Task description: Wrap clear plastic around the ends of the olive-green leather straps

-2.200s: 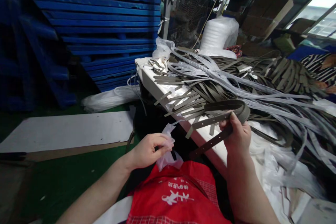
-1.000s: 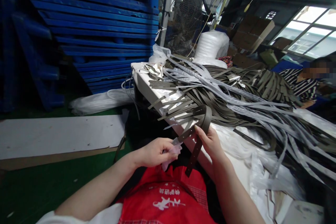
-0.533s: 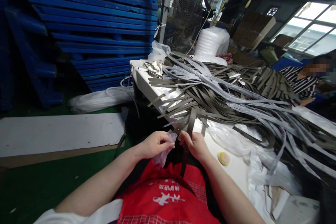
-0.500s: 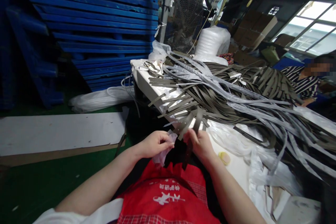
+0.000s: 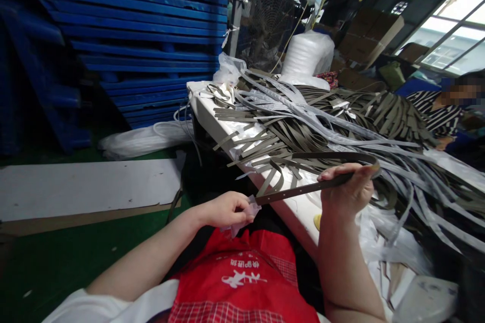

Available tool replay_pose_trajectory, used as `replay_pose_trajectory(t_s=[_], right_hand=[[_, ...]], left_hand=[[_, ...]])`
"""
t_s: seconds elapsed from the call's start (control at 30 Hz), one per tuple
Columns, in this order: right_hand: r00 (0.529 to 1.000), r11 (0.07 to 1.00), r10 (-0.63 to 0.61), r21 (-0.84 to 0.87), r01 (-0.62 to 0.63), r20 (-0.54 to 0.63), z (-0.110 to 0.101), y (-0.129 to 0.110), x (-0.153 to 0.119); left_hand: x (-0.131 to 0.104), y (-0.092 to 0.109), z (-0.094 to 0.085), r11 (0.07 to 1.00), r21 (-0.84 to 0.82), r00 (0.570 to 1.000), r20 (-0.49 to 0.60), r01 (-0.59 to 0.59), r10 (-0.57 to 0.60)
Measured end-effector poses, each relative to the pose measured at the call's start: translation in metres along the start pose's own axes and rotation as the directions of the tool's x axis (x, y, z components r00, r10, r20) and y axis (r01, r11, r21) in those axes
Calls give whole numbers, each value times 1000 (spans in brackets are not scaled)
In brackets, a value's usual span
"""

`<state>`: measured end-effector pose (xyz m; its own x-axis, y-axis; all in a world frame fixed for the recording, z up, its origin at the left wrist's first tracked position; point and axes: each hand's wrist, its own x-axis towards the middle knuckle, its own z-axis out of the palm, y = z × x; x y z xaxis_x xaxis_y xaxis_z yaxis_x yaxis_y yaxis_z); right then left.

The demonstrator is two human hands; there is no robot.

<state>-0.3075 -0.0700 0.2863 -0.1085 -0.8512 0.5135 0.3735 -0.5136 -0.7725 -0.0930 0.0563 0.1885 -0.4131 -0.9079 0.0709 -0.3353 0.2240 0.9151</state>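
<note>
A brown-grey belt strap (image 5: 291, 193) with a row of small holes is stretched between my two hands. My left hand (image 5: 225, 210) is closed in front of my apron, pinching a crumpled translucent sheet (image 5: 254, 207) against the strap's punched end. Over the table's near edge, my right hand (image 5: 346, 193) grips the strap farther along, palm turned up. Beyond that hand the strap loops round and runs back to the left over the pile. Many similar straps (image 5: 303, 133) lie heaped on the white table (image 5: 206, 111).
Grey-white strips (image 5: 322, 123) lie across the pile. A plastic-wrapped white roll (image 5: 306, 55) stands at the back. Blue pallets (image 5: 151, 35) are stacked on the left. A yellow round item (image 5: 317, 221) sits by my right forearm. Another person in a striped top (image 5: 426, 108) is at the far right.
My right hand has moved right and away from my left hand, drawing the strap out taut between them. My left hand has stayed almost in place with the translucent sheet.
</note>
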Motion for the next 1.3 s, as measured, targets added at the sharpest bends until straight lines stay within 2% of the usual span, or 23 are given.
replay_pose_trajectory(t_s=[0.17,0.4,0.57,0.63,0.77,0.87,0.97,1.1,1.23,1.3], right_hand=[[998,999,44,-9,-44,42,-3,6,-5],[982,994,110,-19,-108,154,-5,13,-8],[953,970,243,-76,-233,182,0,21,-11],[934,950,308,-107,-292,183,3,27,-15],[902,915,385,-209,-344,197,9,40,-25],[924,913,349,-280,-297,157,9,45,-24],[943,909,292,-352,-223,156,3,42,-14],[880,859,329,-496,-128,342,-3,34,-6],[869,781,277,-623,46,411,4,40,-21],[845,757,259,-642,124,469,10,48,-32]], left_hand=[[0,2,-1,999,-27,999,1,-47,47],[3,9,-3,992,0,989,75,-126,126],[10,12,5,994,-9,994,4,-110,110],[13,11,13,994,-72,995,-49,-88,84],[19,14,28,927,-375,987,-153,-9,-52],[23,16,32,899,-438,977,-192,2,-96],[24,11,28,924,-382,961,-255,4,-110],[29,2,14,974,-224,943,-332,-44,-33],[45,6,7,992,-94,926,-375,-80,39],[53,11,9,995,-64,903,-428,-81,46]])
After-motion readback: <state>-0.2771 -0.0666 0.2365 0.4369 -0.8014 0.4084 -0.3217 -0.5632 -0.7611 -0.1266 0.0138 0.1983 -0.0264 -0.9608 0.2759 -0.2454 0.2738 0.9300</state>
